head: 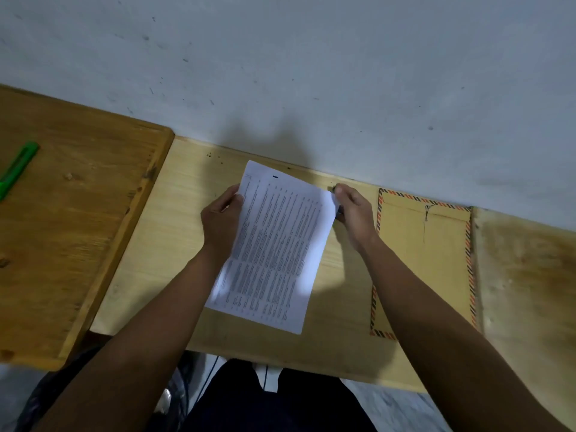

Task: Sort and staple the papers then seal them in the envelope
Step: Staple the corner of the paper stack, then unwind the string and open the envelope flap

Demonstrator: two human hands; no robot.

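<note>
Pale wood desk (193, 194) — both hands grip printed papers (274, 244).

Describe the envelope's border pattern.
Head view: the envelope has diagonal orange and dark stripes along its edge.

1. The papers (274, 244) are white with rows of dark print.
2. The envelope (430, 269) is tan, edged in red and dark diagonal stripes.
3. The worktop (187, 213) is pale yellow wood.
4. The pen (17, 169) is green.
</note>
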